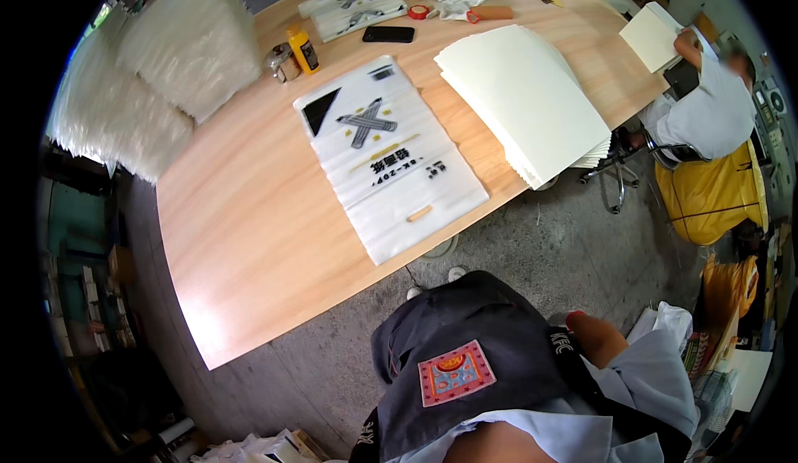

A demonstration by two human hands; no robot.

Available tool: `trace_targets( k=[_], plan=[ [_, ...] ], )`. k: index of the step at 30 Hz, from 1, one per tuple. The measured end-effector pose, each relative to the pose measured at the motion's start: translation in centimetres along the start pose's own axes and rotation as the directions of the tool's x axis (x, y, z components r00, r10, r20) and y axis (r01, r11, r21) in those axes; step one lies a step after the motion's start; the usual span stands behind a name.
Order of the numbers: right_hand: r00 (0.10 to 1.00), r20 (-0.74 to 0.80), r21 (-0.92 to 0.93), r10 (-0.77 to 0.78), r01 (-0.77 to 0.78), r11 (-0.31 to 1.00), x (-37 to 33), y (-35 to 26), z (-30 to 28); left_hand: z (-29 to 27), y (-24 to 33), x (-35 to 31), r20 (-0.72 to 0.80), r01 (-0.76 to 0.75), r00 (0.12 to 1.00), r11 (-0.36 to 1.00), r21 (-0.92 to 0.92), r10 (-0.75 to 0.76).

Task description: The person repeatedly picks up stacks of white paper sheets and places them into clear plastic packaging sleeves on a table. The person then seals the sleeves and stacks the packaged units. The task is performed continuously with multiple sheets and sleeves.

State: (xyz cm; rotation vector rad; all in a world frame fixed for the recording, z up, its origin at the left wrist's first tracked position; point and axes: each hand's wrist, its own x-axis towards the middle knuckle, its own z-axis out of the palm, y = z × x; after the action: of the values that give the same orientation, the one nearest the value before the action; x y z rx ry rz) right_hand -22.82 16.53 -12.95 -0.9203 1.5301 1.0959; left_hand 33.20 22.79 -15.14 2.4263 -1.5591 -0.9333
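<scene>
Neither hand is on the table [249, 247]. My right forearm [600, 343] hangs at my side below a light sleeve, with something red at its lower end; the fingers cannot be made out. My left hand is out of sight. In front of me lies a flat pile of white printed plastic bags [391, 160], with crossed pencils and a handle slot at the near end. To its right, a thick stack of cream-white paper sheets [528, 101] reaches the table's near edge, its layers slightly fanned.
Behind the bags are a yellow bottle [302, 51], a jar [283, 63], a black phone [388, 35] and more packed bags [353, 10]. A red tape roll [418, 12] lies farther back. Clear plastic bundles [195, 43] rise at left. A seated co-worker [706, 105] handles sheets at right.
</scene>
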Motion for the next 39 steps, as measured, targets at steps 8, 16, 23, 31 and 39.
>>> trace_targets(
  k=[8,16,23,31,39],
  plan=[
    [0.999,-0.050,0.095,-0.001,0.006,0.995,-2.7,5.0,-4.5,4.5,-1.3,-6.5,0.257,0.542,0.837,0.662,-0.517,-0.484],
    [0.994,-0.107,0.079,0.027,-0.018,0.997,-4.2,7.4,-8.0,5.3,-0.7,-11.3,0.307,0.640,0.750,0.524,-0.562,-0.586],
    [0.993,-0.119,0.113,0.025,-0.011,0.993,-3.8,7.1,-7.3,4.2,-0.4,-10.9,0.344,0.671,0.731,0.525,-0.524,-0.590],
    [0.987,-0.162,0.082,-0.004,0.018,0.996,-2.4,3.9,-8.2,0.4,-2.1,-13.0,0.305,0.676,0.718,0.522,-0.520,-0.626],
    [0.238,-0.829,-0.324,-0.505,0.533,0.782,-9.2,-12.4,-17.6,0.0,-4.6,-11.8,0.318,0.660,0.744,0.573,-0.487,-0.587]
  ],
)
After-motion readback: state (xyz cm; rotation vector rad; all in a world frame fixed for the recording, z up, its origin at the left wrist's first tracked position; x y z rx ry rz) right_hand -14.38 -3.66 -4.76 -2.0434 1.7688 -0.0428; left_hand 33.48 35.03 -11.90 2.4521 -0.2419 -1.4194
